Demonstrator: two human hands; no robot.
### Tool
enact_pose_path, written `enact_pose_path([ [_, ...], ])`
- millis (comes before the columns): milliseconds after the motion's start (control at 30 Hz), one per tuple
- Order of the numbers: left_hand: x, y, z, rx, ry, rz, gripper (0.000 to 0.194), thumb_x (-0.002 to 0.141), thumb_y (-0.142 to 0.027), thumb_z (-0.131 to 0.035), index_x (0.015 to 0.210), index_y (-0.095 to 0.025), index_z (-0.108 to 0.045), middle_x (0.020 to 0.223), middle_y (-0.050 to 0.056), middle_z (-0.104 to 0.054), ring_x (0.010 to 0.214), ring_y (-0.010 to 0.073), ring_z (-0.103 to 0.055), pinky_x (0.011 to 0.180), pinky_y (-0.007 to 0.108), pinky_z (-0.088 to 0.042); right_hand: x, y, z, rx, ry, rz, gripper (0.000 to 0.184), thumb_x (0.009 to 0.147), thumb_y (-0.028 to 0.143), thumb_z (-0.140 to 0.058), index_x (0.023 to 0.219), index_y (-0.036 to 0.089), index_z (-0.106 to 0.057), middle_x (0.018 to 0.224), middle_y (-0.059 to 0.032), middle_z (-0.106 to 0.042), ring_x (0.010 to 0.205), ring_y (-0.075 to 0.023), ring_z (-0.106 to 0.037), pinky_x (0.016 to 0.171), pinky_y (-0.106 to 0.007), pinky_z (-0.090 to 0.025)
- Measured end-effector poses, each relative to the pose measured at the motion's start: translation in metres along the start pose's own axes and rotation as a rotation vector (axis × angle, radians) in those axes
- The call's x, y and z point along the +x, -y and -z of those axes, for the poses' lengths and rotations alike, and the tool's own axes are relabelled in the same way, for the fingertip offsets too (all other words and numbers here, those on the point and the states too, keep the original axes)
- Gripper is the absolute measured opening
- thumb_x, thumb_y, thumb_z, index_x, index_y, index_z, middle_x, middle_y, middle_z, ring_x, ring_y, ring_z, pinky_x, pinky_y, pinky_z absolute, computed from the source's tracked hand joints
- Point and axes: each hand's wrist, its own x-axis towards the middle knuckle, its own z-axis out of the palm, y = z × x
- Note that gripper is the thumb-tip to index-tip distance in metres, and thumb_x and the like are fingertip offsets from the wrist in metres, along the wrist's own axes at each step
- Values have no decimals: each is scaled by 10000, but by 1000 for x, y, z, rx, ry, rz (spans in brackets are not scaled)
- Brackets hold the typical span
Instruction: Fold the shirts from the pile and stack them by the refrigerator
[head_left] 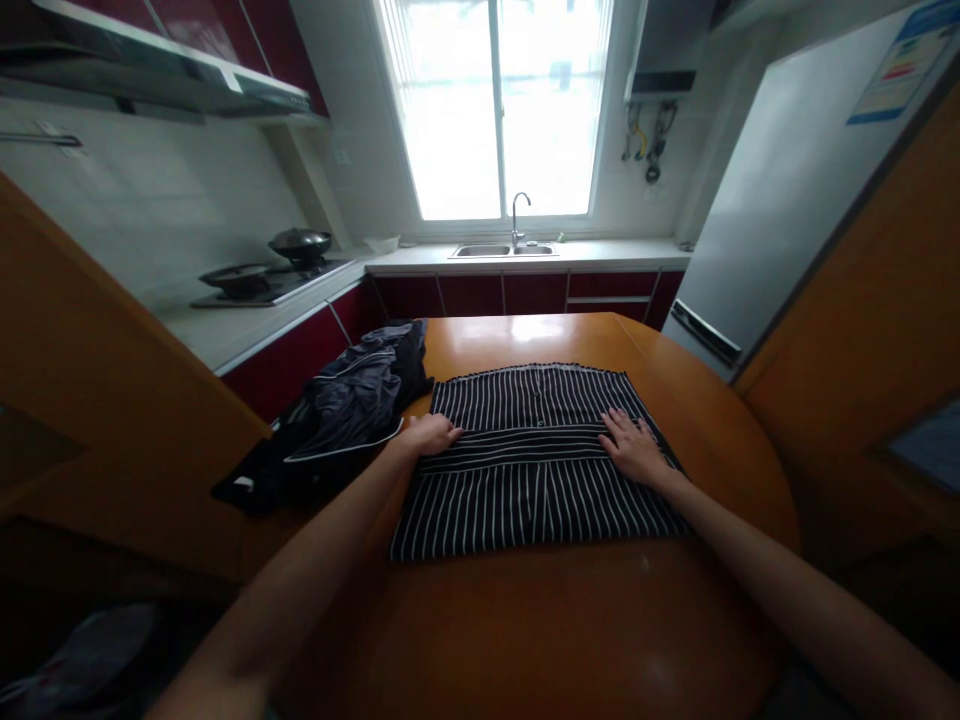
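Observation:
A black garment with white stripes lies spread flat on the table, with a horizontally striped band across its middle and a gathered far edge. At the left end of that band, my left hand is closed on the garment's side edge, thumb on top and the other fingers mostly hidden. My right hand rests flat near the band's right end, palm down with its fingers spread. Left of the striped garment is a crumpled pile of dark clothes with thin white piping.
The wooden table has a rounded right edge. Beyond it stand a counter with a sink and faucet beneath a window. Pans sit on the stove at left. A fridge stands on the right.

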Motion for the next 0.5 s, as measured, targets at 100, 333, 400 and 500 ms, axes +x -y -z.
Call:
enact_pose_path([
  [100,-5,-29,-6,56,-141,-16,417,944,-453,-503,1087,-118,-707,1308,261,-606,1285,445,-500,1067,639,-308,2,10,3,0,-33,-11,591,1028,405,-274,1531,118,-390,1632,-171,-287,1528,-303,-192,1197,-626,-105],
  [333,-16,-82,-59,-39,-122,-325,641,1040,-537,-274,1567,-176,-321,1650,147,-249,1530,316,-191,1205,546,-177,9,42,1,121,50,127,575,1038,456,-282,1539,194,-387,1642,-121,-283,1533,-276,-191,1207,-606,-120],
  [400,-14,-70,-65,-85,-142,-332,634,1043,-530,-270,1567,-178,-323,1649,136,-257,1532,292,-195,1216,514,-179,17,37,0,187,77,99,577,1035,472,-293,1519,185,-423,1627,-132,-316,1522,-284,-227,1205,-596,-157],
  [500,6,-37,-50,-146,-255,-285,572,1042,-438,-331,1528,-142,-390,1592,141,-385,1487,246,-320,1204,414,-259,42,15,7,284,-11,51,559,1023,440,-342,1474,140,-482,1573,-161,-413,1490,-286,-312,1193,-533,-261],
])
